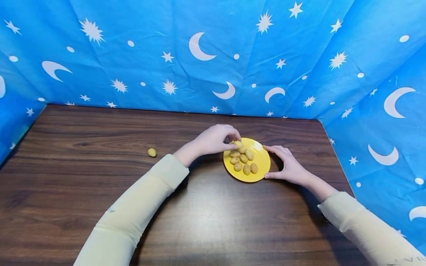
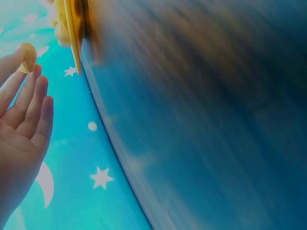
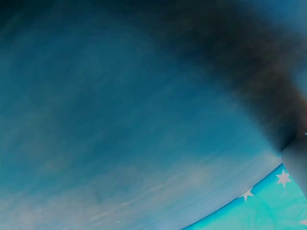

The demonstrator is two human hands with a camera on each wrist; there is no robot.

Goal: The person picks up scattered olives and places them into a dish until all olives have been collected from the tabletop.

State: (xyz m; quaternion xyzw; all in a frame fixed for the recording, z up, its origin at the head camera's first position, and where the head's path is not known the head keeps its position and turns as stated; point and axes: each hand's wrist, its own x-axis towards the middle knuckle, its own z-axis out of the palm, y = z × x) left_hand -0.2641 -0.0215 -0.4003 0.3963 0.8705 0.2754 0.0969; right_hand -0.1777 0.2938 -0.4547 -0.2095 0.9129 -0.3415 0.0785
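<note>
A yellow plate [image 1: 261, 157] lies on the table, bearing several small oval yellow-brown pieces [image 1: 243, 158] that look like nuts or tiny potatoes. Over its upper left part, my left hand [image 1: 216, 139] pinches one such oval piece [image 2: 29, 58] between thumb and fingertips. In the left wrist view the other fingers extend beside it. My right hand [image 1: 288, 167] holds the plate's right rim, thumb at the near side and fingers at the far side. Only a dark blurred bit of that hand shows in the right wrist view.
One more oval piece [image 1: 152, 152] lies alone on the dark wooden table [image 1: 83, 166], left of the left forearm. Blue cloth [image 1: 149, 66] with white moons and stars hangs along the table's back and sides.
</note>
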